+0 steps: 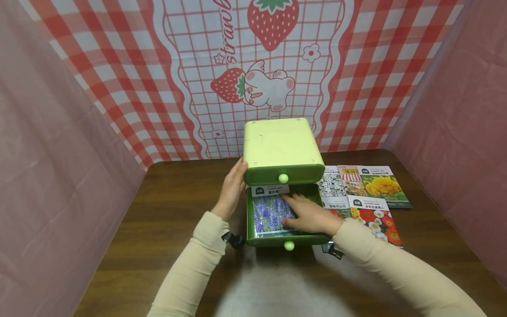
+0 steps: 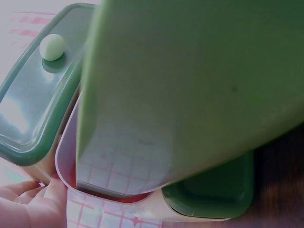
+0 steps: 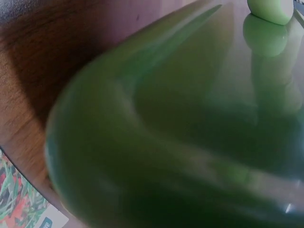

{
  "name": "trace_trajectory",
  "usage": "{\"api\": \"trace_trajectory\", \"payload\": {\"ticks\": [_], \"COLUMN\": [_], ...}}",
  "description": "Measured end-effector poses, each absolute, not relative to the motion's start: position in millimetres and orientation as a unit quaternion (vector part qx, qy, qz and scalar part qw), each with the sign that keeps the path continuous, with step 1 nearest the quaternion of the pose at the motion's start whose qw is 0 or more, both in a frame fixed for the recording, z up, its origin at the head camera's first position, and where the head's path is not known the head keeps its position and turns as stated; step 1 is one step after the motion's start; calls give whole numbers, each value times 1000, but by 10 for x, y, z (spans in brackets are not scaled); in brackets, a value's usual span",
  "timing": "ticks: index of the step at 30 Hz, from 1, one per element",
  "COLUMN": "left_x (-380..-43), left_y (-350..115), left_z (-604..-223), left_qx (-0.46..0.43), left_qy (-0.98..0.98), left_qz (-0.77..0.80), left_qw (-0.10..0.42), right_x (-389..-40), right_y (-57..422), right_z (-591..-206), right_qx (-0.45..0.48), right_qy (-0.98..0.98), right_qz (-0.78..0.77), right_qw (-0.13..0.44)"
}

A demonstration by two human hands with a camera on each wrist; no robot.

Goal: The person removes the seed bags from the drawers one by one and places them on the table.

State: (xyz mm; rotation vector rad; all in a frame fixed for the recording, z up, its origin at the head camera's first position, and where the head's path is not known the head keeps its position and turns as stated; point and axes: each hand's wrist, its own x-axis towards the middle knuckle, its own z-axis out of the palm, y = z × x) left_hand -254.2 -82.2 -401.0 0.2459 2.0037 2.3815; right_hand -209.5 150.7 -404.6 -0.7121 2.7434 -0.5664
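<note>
A small cabinet (image 1: 281, 143) with a pale yellow-green top and dark green drawer fronts stands on the table. Below its shut top drawer (image 1: 261, 175), a green drawer (image 1: 309, 240) is pulled out. Inside lies a seed packet (image 1: 269, 215) printed with purple flowers. My right hand (image 1: 310, 213) reaches into this drawer, fingers extended and touching the packet's right part. Against the cabinet's left side rests my left hand (image 1: 231, 187), also seen at the lower left of the left wrist view. In the right wrist view the drawer front (image 3: 142, 142) hides my right hand.
Several flower seed packets overlap right of the cabinet, among them a yellow-flower packet (image 1: 382, 187) and a red-and-white-flower packet (image 1: 376, 222). Another green drawer front (image 2: 213, 190) sits below the pulled-out drawer. A checked strawberry cloth (image 1: 190, 110) hangs behind; pink curtains flank the wooden table (image 1: 158, 229).
</note>
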Motion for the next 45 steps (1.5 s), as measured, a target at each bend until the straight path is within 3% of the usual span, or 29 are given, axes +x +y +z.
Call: {"api": "trace_trajectory", "payload": {"ticks": [19, 33, 45], "left_x": [-2554, -2555, -2546], "left_y": [-821, -826, -810], "left_z": [-4009, -4004, -4007], "left_qx": [71, 73, 66], "left_qy": [640, 639, 634], "left_qz": [765, 765, 771], "left_qw": [9, 12, 12], "right_x": [-2096, -2141, -2228], "right_y": [1462, 1476, 1473], "right_z": [-4063, -4091, -4096], "right_qx": [-224, -183, -96], "right_qy": [924, 887, 837], "right_qz": [-283, -413, -530], "right_qw": [129, 90, 93]}}
